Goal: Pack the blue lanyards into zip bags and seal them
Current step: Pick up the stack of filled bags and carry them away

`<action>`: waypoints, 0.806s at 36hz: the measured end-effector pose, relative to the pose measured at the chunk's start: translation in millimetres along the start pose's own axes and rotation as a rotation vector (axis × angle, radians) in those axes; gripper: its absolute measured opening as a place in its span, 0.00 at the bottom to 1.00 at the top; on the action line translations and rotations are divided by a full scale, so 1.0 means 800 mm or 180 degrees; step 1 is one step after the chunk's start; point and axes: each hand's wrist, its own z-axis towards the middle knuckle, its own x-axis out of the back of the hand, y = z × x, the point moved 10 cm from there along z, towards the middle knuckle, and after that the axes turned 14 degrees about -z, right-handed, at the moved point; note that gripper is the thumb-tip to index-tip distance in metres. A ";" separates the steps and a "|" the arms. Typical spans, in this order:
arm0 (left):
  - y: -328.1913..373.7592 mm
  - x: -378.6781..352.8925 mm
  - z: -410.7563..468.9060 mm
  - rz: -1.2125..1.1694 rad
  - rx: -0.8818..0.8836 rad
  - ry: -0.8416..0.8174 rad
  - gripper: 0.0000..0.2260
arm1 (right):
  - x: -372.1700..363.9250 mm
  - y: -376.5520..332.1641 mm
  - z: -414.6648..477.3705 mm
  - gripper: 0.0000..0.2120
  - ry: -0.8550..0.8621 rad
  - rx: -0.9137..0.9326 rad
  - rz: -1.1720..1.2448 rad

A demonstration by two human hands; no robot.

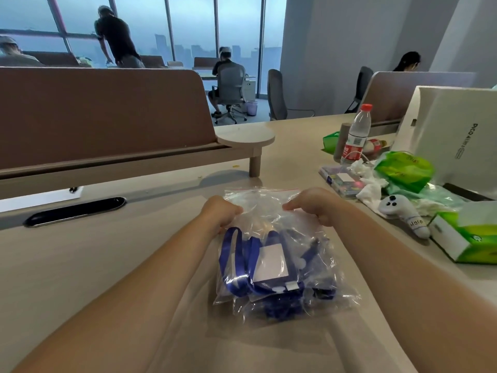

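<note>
A clear zip bag [262, 200] with a red strip along its far mouth lies flat on the beige desk [107, 265] in front of me. Inside its near half are blue lanyards [234, 267] with a badge holder showing a white card [270, 261]. My left hand [222, 212] grips the bag's left side, just past the lanyards. At the bag's right side my right hand [313, 204] pinches the plastic with thumb and fingers. Both hands sit below the bag's mouth, which lies flat on the desk beyond them.
To the right lie a white controller [403, 214], a green tissue box [468, 238], crumpled tissues, a green bag [403, 168], a water bottle [356, 135] and a white carton [454, 135]. A brown divider [102, 111] with a round shelf stands behind. People sit at far desks.
</note>
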 end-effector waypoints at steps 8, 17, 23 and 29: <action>-0.008 -0.008 -0.010 -0.0487 0.0104 -0.0123 0.12 | -0.003 0.002 -0.009 0.18 -0.0152 0.0074 0.0413; -0.001 0.004 -0.024 -0.0715 0.0039 -0.0022 0.05 | 0.000 0.007 -0.012 0.02 -0.0067 0.0009 0.1134; 0.014 0.032 -0.045 -0.1010 -0.0058 0.0118 0.02 | 0.018 -0.015 -0.042 0.07 0.0216 0.0316 0.1308; 0.037 0.074 -0.093 -0.1524 -0.0244 0.0161 0.05 | 0.039 -0.062 -0.110 0.10 0.0653 0.0882 0.1383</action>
